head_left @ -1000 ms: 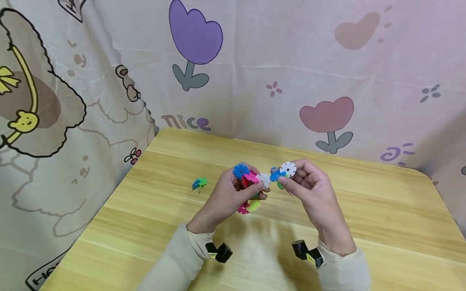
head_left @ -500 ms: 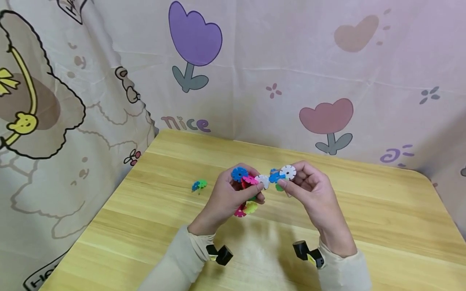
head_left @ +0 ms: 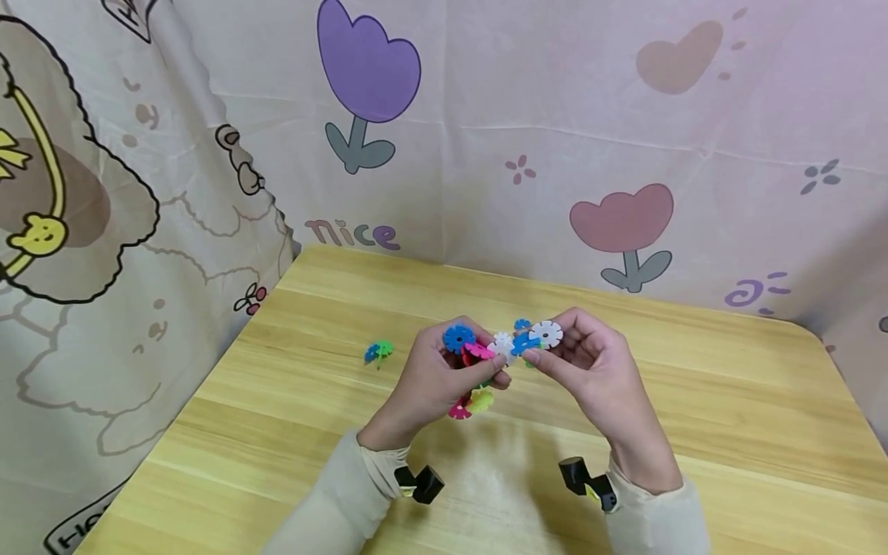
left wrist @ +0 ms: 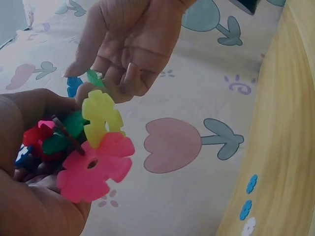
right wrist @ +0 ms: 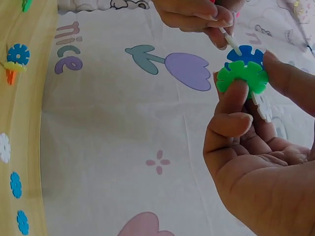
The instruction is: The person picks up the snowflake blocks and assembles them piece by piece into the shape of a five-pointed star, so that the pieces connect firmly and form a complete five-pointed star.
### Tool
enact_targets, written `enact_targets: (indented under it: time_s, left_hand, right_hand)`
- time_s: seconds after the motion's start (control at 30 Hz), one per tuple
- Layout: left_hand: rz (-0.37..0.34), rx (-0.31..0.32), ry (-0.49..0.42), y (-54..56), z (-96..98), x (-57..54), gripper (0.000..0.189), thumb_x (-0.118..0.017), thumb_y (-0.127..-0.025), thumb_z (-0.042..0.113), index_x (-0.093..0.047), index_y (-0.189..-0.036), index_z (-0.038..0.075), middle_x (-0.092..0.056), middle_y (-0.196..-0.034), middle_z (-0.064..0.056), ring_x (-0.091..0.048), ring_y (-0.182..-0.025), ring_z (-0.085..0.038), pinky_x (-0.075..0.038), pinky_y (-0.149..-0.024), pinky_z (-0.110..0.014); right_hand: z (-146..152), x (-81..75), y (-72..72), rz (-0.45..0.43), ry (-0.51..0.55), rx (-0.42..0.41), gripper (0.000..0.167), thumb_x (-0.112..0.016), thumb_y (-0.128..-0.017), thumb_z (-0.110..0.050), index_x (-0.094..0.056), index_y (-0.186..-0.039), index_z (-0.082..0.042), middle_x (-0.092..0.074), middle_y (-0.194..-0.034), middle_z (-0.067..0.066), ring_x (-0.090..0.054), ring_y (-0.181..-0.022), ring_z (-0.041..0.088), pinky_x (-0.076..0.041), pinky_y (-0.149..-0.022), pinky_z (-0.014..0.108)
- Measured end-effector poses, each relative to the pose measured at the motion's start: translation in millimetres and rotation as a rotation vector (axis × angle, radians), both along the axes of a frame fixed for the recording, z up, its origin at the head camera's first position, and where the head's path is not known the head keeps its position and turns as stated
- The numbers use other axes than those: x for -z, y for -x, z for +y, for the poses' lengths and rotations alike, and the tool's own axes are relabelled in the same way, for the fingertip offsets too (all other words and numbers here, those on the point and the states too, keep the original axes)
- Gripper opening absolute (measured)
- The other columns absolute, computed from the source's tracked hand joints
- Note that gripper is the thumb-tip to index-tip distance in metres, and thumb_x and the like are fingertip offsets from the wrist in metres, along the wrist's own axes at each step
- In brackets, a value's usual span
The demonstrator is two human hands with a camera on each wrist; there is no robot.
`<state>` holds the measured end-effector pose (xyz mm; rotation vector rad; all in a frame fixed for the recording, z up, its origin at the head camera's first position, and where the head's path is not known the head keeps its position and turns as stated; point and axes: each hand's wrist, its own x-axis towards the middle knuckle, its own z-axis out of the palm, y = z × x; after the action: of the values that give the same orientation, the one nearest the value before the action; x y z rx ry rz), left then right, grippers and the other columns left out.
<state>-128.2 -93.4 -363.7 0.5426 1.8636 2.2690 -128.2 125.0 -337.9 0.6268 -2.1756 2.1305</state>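
Observation:
My left hand [head_left: 444, 370] grips a cluster of interlocking snowflake discs. It includes a blue disc [head_left: 459, 338], a pink disc [left wrist: 96, 169] and a yellow disc [left wrist: 101, 115], with red and green ones partly hidden by fingers. A white disc [head_left: 501, 347] sticks out by the left thumb. Opposite it, my right hand [head_left: 600, 378] pinches a smaller joined piece: a green disc [right wrist: 241, 73], a blue disc [right wrist: 250, 55] and a white disc [head_left: 546, 334]. In the right wrist view, the left hand's white disc meets the blue one edge-on; whether their slots engage I cannot tell.
On the wooden table [head_left: 277, 432], a small blue-and-green joined piece [head_left: 378, 351] lies left of the hands. Loose blue [right wrist: 15, 185] and white [right wrist: 4, 147] discs lie on the table in the wrist views. A patterned cloth [head_left: 479, 193] hangs behind the table.
Both hands have sunk slightly with their pieces. The right hand's piece has shifted a little left, against the white disc. A blue disc behind the hands shows more clearly.

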Motion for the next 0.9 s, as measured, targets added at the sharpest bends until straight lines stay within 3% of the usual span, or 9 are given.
enact_targets:
  time_s: [0.23,0.5,0.7,0.9]
  left_hand:
    - [0.004,0.018,-0.001,-1.2,0.8,-0.8,0.017,-0.072,-0.095,-0.002,-0.061,-0.108,-0.002,-0.076,-0.089,-0.019,-0.077,-0.081,-0.032,-0.062,-0.085,-0.045]
    - [0.031,-0.006,0.031,-0.6,1.5,0.9,0.016,-0.072,-0.095,-0.002,-0.061,-0.107,-0.002,-0.076,-0.089,-0.018,-0.077,-0.082,-0.032,-0.064,-0.075,-0.037]
    - [0.024,-0.017,0.033,0.6,3.6,1.2,0.016,-0.072,-0.095,-0.003,-0.061,-0.107,-0.004,-0.076,-0.092,-0.021,-0.077,-0.082,-0.031,-0.064,-0.075,-0.037]
    - [-0.004,-0.018,0.018,0.9,3.8,1.0,0.018,-0.071,-0.094,-0.006,-0.061,-0.109,-0.007,-0.075,-0.096,-0.021,-0.077,-0.082,-0.032,-0.062,-0.082,-0.044]
  right_hand:
    - [3.3,1.3,2.8,-0.033,0.017,-0.029,0.017,-0.075,-0.089,0.009,-0.061,-0.098,0.009,-0.067,-0.086,0.009,-0.066,-0.075,0.019,-0.059,-0.072,0.026]
    - [2.2,2.9,4.8,-0.074,0.020,-0.029,0.016,-0.076,-0.089,0.007,-0.062,-0.097,0.008,-0.067,-0.086,0.006,-0.067,-0.076,0.018,-0.059,-0.072,0.026]
    - [-1.0,2.9,5.0,-0.074,0.046,-0.032,0.017,-0.076,-0.088,0.009,-0.062,-0.097,0.011,-0.068,-0.088,0.008,-0.068,-0.078,0.017,-0.059,-0.073,0.025]
    - [-2.4,3.3,5.6,-0.081,0.038,-0.023,0.016,-0.077,-0.087,0.009,-0.062,-0.094,0.010,-0.067,-0.085,0.008,-0.067,-0.076,0.016,-0.059,-0.070,0.024]
